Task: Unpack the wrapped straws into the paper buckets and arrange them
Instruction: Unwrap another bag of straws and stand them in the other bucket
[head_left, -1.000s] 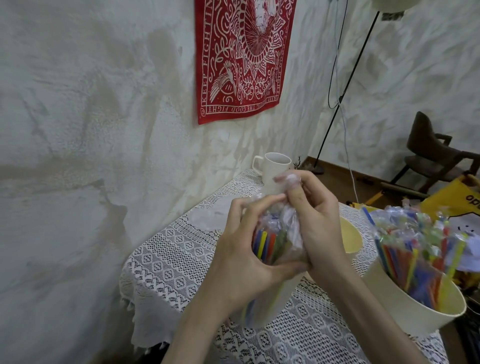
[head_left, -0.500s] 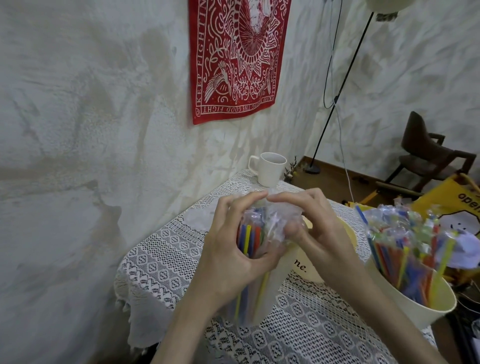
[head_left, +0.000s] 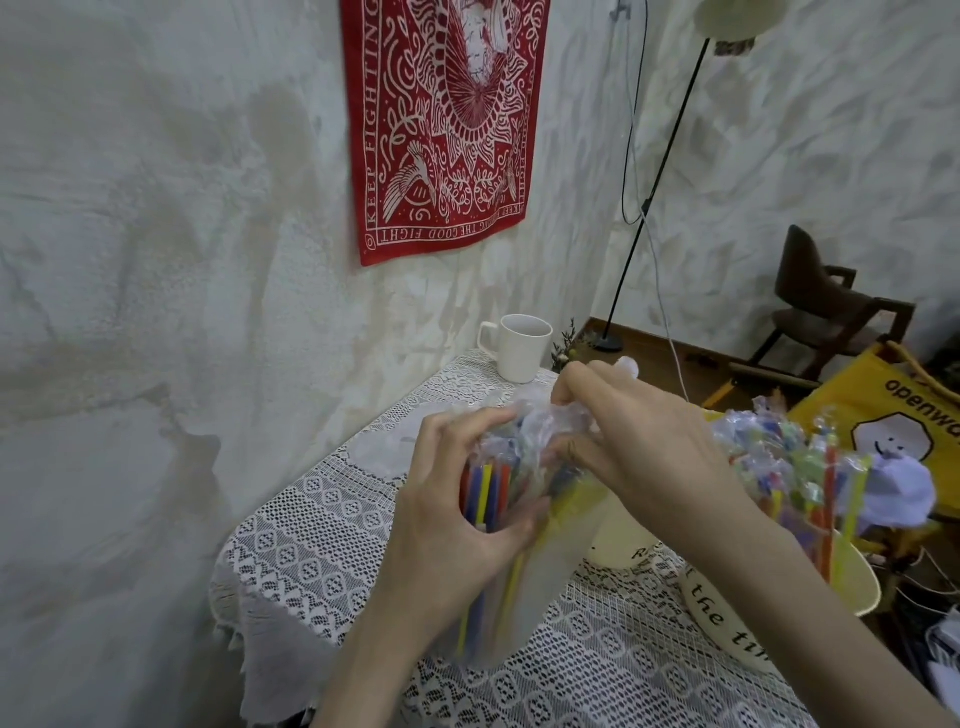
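The pack of straws (head_left: 491, 525) looked light and easy to lift, a bundle of thin coloured plastic tubes inside a clear, crinkly wrapper (head_left: 540, 431) that was soft, thin and probably slippery under dry fingers. The straws themselves seemed stiff enough along their length to keep the pack standing, yet they would likely bend or kink if squeezed hard across the middle. The left hand (head_left: 457, 525) was wrapped round the upper half of the bundle, fingers and thumb curled about it, so the pack stood nearly upright above the lace tablecloth (head_left: 311, 525), with its lower end hanging below the palm and its top just above the fingers. The right hand (head_left: 631, 447) pinched the bunched, loose plastic at the top of the pack, fingertips closed on the film rather than on the straws. That gathered top seemed the sensible place to take hold for tearing, while the body stayed braced lower down. Just behind the hands sat an empty paper bucket (head_left: 623, 540), partly hidden, and to the right a second bucket (head_left: 857, 587) already held straws (head_left: 810, 483), some with wrapping showing among them. A white mug (head_left: 522, 348) stood at the far edge of the table.
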